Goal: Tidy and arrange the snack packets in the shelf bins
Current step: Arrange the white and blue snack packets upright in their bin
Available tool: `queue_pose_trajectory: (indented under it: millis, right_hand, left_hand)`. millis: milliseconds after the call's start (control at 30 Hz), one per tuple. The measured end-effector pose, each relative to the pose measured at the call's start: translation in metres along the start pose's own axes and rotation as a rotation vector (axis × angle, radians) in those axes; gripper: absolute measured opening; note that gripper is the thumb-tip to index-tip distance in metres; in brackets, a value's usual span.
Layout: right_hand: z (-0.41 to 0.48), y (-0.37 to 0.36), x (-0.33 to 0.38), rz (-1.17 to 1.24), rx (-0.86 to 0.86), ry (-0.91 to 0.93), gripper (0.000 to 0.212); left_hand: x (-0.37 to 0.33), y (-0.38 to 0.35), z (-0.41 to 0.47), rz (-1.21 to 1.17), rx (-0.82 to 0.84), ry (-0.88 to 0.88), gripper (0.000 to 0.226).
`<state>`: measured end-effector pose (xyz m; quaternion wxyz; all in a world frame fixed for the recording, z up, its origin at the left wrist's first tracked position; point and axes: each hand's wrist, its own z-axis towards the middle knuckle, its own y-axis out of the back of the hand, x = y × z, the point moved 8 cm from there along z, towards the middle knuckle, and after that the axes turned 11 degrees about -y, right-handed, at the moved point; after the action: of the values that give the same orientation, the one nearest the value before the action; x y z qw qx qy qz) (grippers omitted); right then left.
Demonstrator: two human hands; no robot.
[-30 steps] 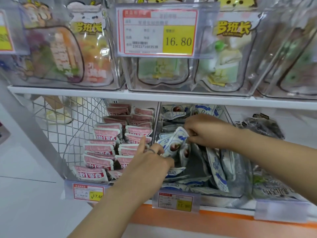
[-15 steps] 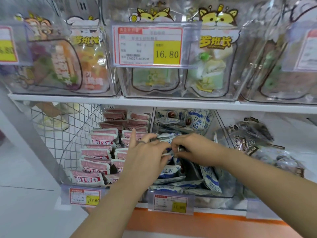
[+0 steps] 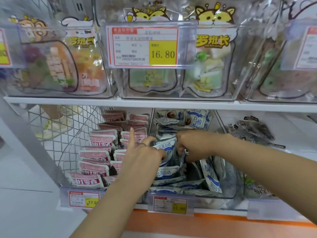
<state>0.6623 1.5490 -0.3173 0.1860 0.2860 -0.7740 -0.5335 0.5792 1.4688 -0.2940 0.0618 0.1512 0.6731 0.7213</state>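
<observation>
On the lower shelf, both hands are in the middle clear plastic bin [image 3: 229, 184]. Between them stands a blue-and-white printed foil snack packet [image 3: 166, 147], upright and near the middle of that bin. The left hand [image 3: 142, 157] pinches its left edge: the thumb lies on the packet's face, the middle fingers curl towards its top, and the index finger sticks straight up, touching nothing. The right hand [image 3: 193, 145] has its fingers curled down over the packet's right edge, clamped on it, knuckles towards me.

More blue-and-white packets [image 3: 165, 174] lie loose around and below the held one, some flat at the near end, some leaning on the right, a few propped at the far wall. In the bin just to the left, pink flat packets [image 3: 96, 169] sit in two overlapping rows. To the right, dark crinkled packets [image 3: 252, 131] are heaped in a third bin.

A white shelf board [image 3: 154, 103] runs above, carrying clear bins of cartoon-printed pouches [image 3: 212, 54] and a red-and-yellow price tag [image 3: 144, 47] reading 16.80. A wire mesh panel [image 3: 68, 134] closes the left end.
</observation>
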Motion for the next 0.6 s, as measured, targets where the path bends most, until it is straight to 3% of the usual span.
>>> queue_pose_trajectory:
  millis: [233, 433, 600]
  right_hand:
    - [-0.026, 0.021, -0.013, 0.108, -0.043, 0.048, 0.024]
    - [-0.06, 0.063, -0.011, 0.112, -0.362, 0.006, 0.009]
    - [-0.065, 0.064, -0.025, 0.189, -0.568, -0.042, 0.012]
  left_hand:
    - [-0.003, -0.001, -0.003, -0.059, 0.084, -0.07, 0.043]
    - [-0.005, -0.001, -0.006, -0.062, 0.111, -0.079, 0.045]
    - [-0.007, 0.002, -0.007, -0.052, 0.074, -0.088, 0.045]
